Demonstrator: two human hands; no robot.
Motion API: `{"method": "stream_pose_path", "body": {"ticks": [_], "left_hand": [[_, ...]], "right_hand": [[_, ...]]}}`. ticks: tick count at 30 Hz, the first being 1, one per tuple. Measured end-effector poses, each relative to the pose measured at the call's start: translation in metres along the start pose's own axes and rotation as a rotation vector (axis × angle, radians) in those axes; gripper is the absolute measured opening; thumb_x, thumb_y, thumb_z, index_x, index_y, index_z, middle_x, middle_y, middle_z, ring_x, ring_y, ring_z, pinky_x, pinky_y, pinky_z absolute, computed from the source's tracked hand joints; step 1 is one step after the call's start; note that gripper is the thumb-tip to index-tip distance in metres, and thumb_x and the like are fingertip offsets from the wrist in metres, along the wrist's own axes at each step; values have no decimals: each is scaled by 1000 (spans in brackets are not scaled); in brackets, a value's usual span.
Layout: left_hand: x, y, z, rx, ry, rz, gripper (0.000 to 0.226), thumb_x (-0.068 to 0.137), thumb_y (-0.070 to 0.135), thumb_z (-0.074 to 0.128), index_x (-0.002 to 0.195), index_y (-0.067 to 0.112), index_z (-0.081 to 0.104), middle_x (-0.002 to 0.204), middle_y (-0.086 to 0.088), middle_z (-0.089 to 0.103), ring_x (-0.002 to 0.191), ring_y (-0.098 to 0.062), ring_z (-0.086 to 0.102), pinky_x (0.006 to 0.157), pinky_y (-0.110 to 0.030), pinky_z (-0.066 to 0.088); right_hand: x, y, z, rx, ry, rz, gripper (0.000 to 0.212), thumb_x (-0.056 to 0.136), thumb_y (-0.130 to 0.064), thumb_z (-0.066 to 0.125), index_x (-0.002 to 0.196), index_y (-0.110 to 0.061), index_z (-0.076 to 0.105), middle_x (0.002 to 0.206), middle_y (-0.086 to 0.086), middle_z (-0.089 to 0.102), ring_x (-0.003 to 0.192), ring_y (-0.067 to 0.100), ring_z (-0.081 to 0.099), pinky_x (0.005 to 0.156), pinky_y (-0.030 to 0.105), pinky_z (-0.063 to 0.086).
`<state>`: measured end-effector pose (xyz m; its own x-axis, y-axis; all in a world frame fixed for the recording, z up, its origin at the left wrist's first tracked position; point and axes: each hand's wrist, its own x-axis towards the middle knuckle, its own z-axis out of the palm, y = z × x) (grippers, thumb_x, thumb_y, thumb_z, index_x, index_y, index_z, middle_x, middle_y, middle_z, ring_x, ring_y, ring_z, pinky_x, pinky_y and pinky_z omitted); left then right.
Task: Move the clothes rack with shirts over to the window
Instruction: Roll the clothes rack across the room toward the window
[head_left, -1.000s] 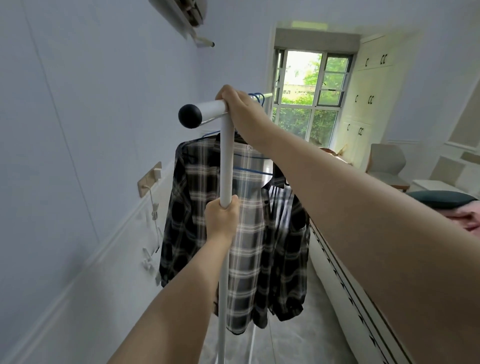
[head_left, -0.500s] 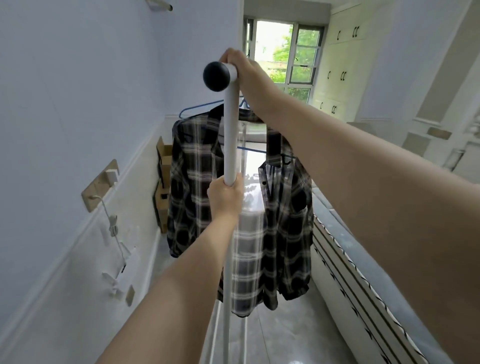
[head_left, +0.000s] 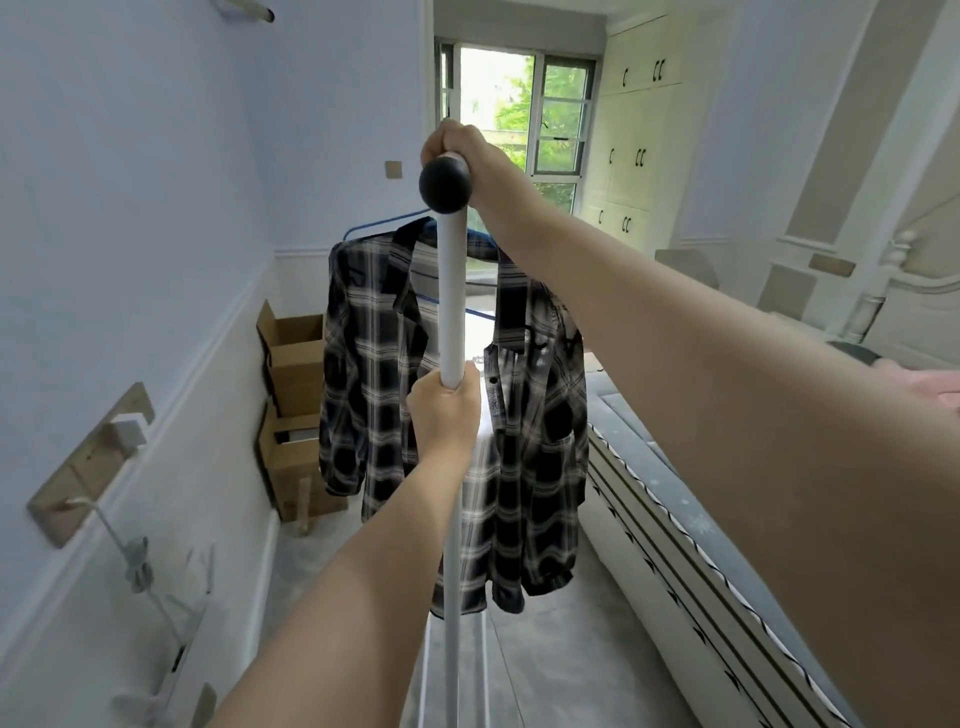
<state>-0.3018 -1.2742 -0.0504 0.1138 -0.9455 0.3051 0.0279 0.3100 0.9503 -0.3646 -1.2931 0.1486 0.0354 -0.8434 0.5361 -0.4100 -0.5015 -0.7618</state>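
Note:
A white clothes rack (head_left: 451, 291) stands straight ahead, its top rail ending in a black round cap (head_left: 445, 186). Black-and-white plaid shirts (head_left: 524, 431) hang from it on blue hangers. My right hand (head_left: 460, 150) is wrapped around the top rail just behind the cap. My left hand (head_left: 444, 410) grips the upright post about halfway down. The window (head_left: 519, 111) is at the far end of the room, behind the rack.
Open cardboard boxes (head_left: 293, 395) are stacked against the left wall. A bed (head_left: 701, 525) runs along the right side, leaving a narrow tiled aisle. Wall sockets with a charger cable (head_left: 124, 540) sit low on the left wall. White cupboards (head_left: 634, 130) stand beside the window.
The rack and I have moved forward along the aisle toward the window. The boxes and window look closer. Both hands keep the same grips.

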Motion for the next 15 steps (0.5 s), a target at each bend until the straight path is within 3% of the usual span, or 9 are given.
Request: {"method": "stream_pose_path", "body": {"ticks": [3,6,11,15], "left_hand": [[33,-10,16,-5,15,7,38,91,19,58,59,6,42,53,-8,33,42,-13,27,38,-19,27],[68,-22,34,-2,32,5,37,91,18,59,59,7,43,50,-6,32,40,-12,26,37,-18,26],[124,-40,65,13,65,-23,45,92,19,60,54,11,37,42,6,34,32,-5,29,36,-19,29],[165,-55,86,19,85,-34,43,92,22,61,58,10,38,46,1,34,36,-10,31,37,-22,31]], "right_hand": [[27,17,-7,-17,-33,-18,28,95,-30,34,87,-12,53,86,8,49,76,17,43,70,29,35],[54,35,-11,42,-75,-53,24,84,-36,35,74,-18,48,89,10,44,83,21,39,77,37,31],[105,76,-23,-30,-110,-57,25,88,-35,32,74,-21,47,78,0,44,77,17,39,74,35,32],[141,109,-36,-57,-147,-69,28,106,-17,27,85,-10,45,77,-1,40,72,13,35,68,30,30]]}}
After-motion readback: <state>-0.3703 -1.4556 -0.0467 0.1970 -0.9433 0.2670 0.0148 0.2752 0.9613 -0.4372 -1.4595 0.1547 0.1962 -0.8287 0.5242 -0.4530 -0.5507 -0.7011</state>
